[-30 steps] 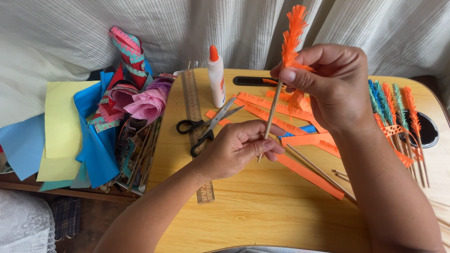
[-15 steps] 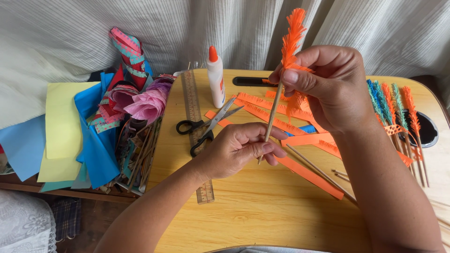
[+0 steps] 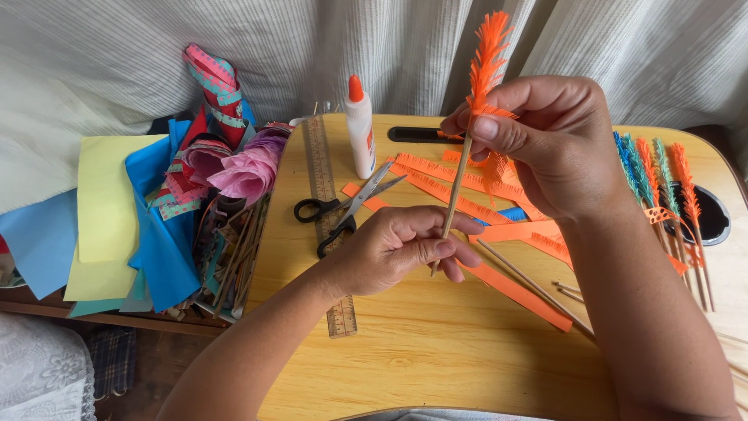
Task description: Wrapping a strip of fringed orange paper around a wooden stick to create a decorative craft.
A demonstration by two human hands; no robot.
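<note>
Your left hand (image 3: 401, 248) pinches the lower end of a thin wooden stick (image 3: 452, 204), held above the wooden counter (image 3: 405, 351). Your right hand (image 3: 545, 144) presses thumb and fingers together higher up, where an orange fringed paper strip (image 3: 487, 58) wraps the stick's top. The risks, as a judgement: the delicate fringe could tear or unwind if your upper grip loosens, and the slender stick might snap under twisting. Scissors (image 3: 347, 209) and a glue bottle (image 3: 360, 129) sit near your left hand and could be knocked.
</note>
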